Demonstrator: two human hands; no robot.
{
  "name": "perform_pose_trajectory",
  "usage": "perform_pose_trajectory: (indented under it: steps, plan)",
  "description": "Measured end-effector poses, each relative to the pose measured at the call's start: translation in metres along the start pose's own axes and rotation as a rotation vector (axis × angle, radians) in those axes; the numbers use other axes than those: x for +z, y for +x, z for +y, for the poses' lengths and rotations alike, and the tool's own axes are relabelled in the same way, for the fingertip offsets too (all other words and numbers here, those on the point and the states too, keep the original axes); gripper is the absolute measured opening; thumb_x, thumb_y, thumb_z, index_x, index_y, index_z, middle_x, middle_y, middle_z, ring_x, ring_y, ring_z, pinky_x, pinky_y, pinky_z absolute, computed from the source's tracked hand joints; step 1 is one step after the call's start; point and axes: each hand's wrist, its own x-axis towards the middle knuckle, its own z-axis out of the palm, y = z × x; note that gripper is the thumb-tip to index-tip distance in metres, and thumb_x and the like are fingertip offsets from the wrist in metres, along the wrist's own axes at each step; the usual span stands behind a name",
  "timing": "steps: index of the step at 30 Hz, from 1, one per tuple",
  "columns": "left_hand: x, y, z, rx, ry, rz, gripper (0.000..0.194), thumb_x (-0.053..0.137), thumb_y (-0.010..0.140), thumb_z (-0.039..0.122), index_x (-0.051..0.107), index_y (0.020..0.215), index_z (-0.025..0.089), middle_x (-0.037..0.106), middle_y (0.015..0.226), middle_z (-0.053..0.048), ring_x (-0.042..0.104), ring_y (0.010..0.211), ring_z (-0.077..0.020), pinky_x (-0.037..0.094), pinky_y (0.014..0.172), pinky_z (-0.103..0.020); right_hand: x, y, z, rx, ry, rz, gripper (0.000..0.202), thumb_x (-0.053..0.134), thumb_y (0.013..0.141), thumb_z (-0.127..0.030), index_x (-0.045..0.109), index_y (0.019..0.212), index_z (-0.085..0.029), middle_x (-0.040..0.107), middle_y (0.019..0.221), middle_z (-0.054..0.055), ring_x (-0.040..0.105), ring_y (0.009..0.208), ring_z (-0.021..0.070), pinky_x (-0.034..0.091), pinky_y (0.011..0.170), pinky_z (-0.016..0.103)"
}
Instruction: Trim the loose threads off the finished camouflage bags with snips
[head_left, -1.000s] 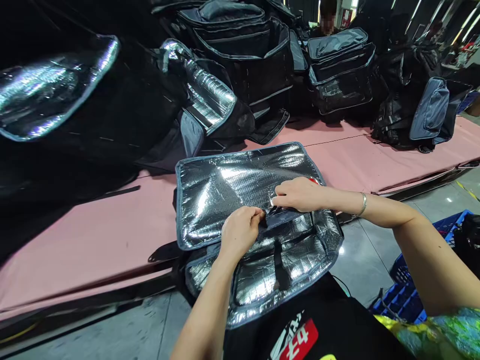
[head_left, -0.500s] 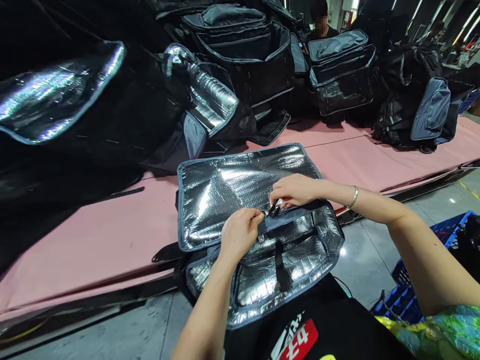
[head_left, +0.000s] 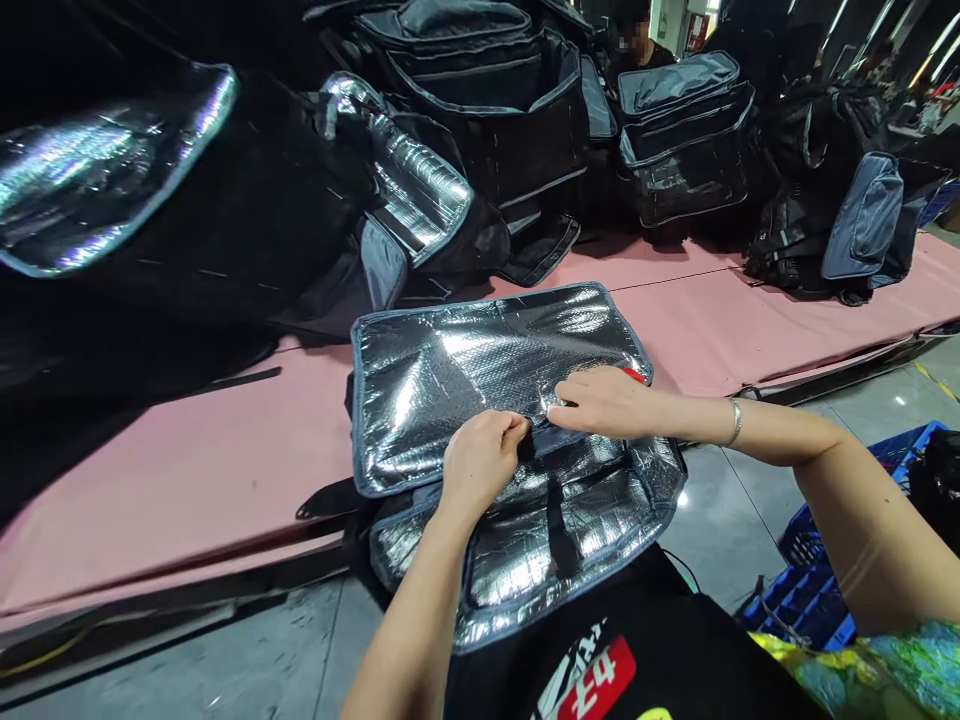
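An insulated bag with a silver foil lining lies in front of me, its lid folded back. My left hand is closed in a pinch at the fold between lid and body. Something small and dark shows at its fingertips, too hidden to name. Right beside it, my right hand is curled low over the lid's lower edge. A red-handled tool pokes out behind that hand, the rest covered by the palm and fingers. A black strap crosses the lining inside.
The bag rests at the edge of a long pink-covered table. Several black bags with grey trim are heaped along its back. Blue plastic crates stand on the floor at right. A person is behind the bags.
My right hand has shifted slightly down and flattened over the fold; the dark tool tip seen between the hands is now hidden. My left hand keeps its pinch almost in place.
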Motion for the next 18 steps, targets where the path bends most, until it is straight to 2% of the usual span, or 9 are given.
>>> perform_pose_trajectory:
  steps: [4,6,14,18]
  plan:
    - [0.0,0.0,0.001,0.004,0.003,-0.001,0.024,0.037,0.083,0.03,0.058,0.075,0.021,0.063,0.078,-0.005,0.055,0.077,-0.0205,0.039,0.065,-0.03,-0.008,0.013,0.02,-0.019,0.157,-0.157,0.011,0.048,0.089,-0.017,0.057,0.095,-0.019,0.056,0.084,0.004,0.046,0.073,0.015,0.018,0.052,0.028]
    - [0.0,-0.001,0.001,0.006,0.008,0.006,0.024,0.037,0.084,0.032,0.057,0.074,0.021,0.063,0.077,-0.005,0.056,0.076,-0.0206,0.04,0.065,-0.03,-0.009,0.02,0.03,-0.041,0.241,-0.196,0.011,0.052,0.086,-0.019,0.058,0.096,-0.02,0.057,0.085,0.003,0.048,0.075,0.0153,0.02,0.053,0.027]
    - [0.001,-0.002,-0.003,-0.003,-0.017,0.012,0.027,0.038,0.083,0.035,0.059,0.077,0.021,0.065,0.08,-0.005,0.057,0.079,-0.0207,0.041,0.068,-0.03,0.005,0.029,0.05,-0.071,0.585,-0.188,0.013,0.058,0.083,-0.018,0.062,0.096,-0.019,0.064,0.089,0.001,0.054,0.08,0.0141,0.032,0.065,0.025]
    - [0.002,-0.002,-0.003,-0.008,-0.012,0.007,0.028,0.038,0.084,0.037,0.061,0.078,0.021,0.065,0.082,-0.006,0.058,0.08,-0.0213,0.041,0.068,-0.03,0.012,0.031,0.058,-0.078,0.716,-0.206,0.016,0.06,0.081,-0.015,0.062,0.096,-0.018,0.065,0.09,0.001,0.055,0.081,0.0129,0.035,0.07,0.024]
